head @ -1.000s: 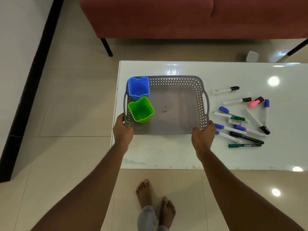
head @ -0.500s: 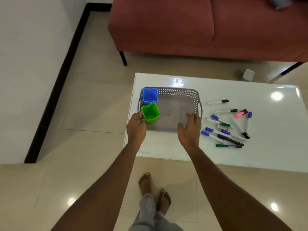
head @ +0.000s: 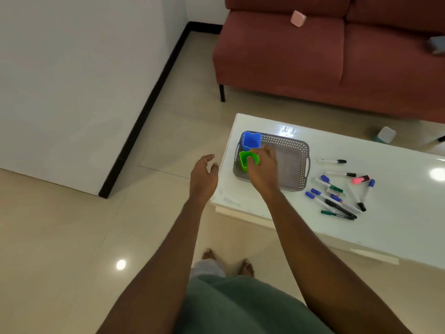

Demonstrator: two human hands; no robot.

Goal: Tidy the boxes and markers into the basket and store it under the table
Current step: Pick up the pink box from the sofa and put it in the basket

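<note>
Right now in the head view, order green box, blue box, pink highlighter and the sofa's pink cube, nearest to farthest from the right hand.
1. green box: in the basket, touching the right hand.
2. blue box: just behind the green one.
3. pink highlighter: on the table, to the right.
4. pink cube: far back on the sofa.

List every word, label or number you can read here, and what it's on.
None can be read.
Markers: any print on the barrels is too small and blurred.
Basket, blue box, green box: no text shows.
</note>
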